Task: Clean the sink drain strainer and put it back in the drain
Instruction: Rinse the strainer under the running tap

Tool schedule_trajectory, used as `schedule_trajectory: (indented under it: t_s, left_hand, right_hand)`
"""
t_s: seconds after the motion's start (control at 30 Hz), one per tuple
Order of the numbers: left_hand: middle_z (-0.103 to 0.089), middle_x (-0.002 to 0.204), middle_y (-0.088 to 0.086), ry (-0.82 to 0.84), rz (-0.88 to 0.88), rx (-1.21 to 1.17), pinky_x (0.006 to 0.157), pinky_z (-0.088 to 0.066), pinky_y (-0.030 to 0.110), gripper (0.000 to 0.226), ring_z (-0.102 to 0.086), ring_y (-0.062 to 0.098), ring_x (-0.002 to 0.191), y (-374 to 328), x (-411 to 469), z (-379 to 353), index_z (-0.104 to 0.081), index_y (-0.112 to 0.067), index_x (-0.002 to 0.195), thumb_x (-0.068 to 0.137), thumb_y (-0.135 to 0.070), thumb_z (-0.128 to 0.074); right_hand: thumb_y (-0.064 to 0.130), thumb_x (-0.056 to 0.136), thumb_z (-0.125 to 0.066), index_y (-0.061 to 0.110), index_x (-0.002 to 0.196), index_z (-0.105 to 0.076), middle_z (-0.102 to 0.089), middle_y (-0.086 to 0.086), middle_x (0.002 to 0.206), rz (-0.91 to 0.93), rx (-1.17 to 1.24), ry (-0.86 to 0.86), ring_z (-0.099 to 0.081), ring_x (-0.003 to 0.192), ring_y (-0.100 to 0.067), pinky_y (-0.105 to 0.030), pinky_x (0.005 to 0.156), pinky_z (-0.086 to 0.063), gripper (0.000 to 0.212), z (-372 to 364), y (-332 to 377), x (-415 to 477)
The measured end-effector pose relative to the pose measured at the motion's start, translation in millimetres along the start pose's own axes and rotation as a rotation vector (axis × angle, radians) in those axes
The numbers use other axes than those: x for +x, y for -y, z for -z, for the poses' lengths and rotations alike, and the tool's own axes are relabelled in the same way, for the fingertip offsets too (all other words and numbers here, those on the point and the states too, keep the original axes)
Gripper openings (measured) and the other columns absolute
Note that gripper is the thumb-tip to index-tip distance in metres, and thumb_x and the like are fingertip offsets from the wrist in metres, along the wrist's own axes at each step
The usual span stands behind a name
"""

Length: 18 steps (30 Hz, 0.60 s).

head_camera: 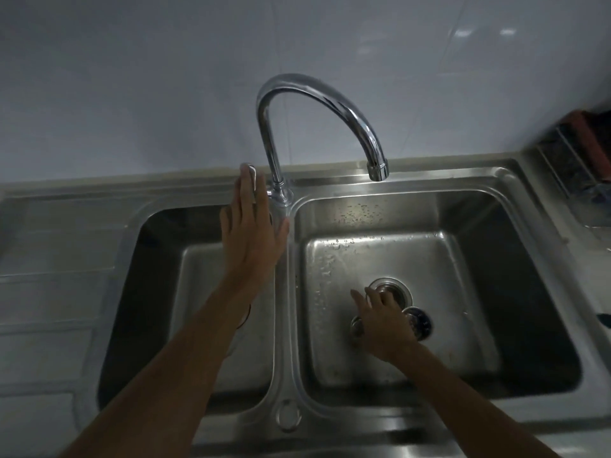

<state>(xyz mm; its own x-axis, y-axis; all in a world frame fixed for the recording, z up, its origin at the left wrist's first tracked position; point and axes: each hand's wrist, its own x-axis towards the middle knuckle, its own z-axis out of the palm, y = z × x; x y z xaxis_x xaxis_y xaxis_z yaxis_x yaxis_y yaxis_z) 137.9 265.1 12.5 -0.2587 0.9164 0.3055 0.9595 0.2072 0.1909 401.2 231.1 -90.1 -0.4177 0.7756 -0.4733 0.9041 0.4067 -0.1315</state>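
Observation:
My left hand [251, 233] reaches to the back of the sink, its straight fingers lying flat on the faucet lever [252, 175]. No water runs from the chrome spout [378, 170]. My right hand [383, 319] is down in the right basin [463, 292], thumb spread out and fingers over the drain opening [393, 289]; the fingertips are hidden. A round perforated strainer [419, 323] lies on the basin floor just right of that hand. A smaller round metal piece [356, 325] shows at the hand's left edge.
The left basin [158, 276] is dark under my left forearm. A ridged draining board [49, 292] lies at the left. At the back right stands a wire rack [572, 160] with a reddish item. Water drops dot the right basin's back wall.

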Motion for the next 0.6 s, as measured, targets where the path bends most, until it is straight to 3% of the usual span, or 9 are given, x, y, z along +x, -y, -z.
schedule_trajectory:
  t_s: [0.2,0.37,0.6]
  left_hand:
    - [0.004,0.174,0.012,0.005,-0.012,0.009,0.124,-0.025,0.043,0.095,-0.01,0.027,0.16,13,17,-6,-0.003,-0.004,0.164,0.101,-0.051,-0.057]
    - [0.0,0.174,0.01,-0.023,-0.068,0.007,0.122,-0.031,0.042,0.093,-0.019,0.027,0.158,30,30,-8,-0.009,-0.005,0.164,0.101,-0.054,-0.055]
    - [-0.002,0.174,0.011,-0.022,-0.117,0.011,0.123,-0.032,0.045,0.092,-0.019,0.028,0.158,44,49,-14,-0.012,-0.004,0.163,0.099,-0.049,-0.06]
  right_hand:
    - [0.043,0.086,-0.07,0.015,0.157,-0.022,-0.041,-0.014,0.15,-0.065,-0.105,0.106,-0.037,0.136,-0.039,-0.046,0.106,-0.041,0.09,-22,10,4]
    - [0.024,0.101,-0.046,0.012,0.142,-0.038,-0.044,-0.016,0.144,-0.138,-0.106,0.082,-0.04,0.131,-0.037,-0.046,0.101,-0.043,0.044,-23,18,4]
    - [0.02,0.098,-0.056,0.01,0.143,-0.037,-0.046,-0.013,0.142,-0.203,-0.034,0.038,-0.05,0.129,-0.033,-0.043,0.099,-0.048,0.05,-22,15,3]
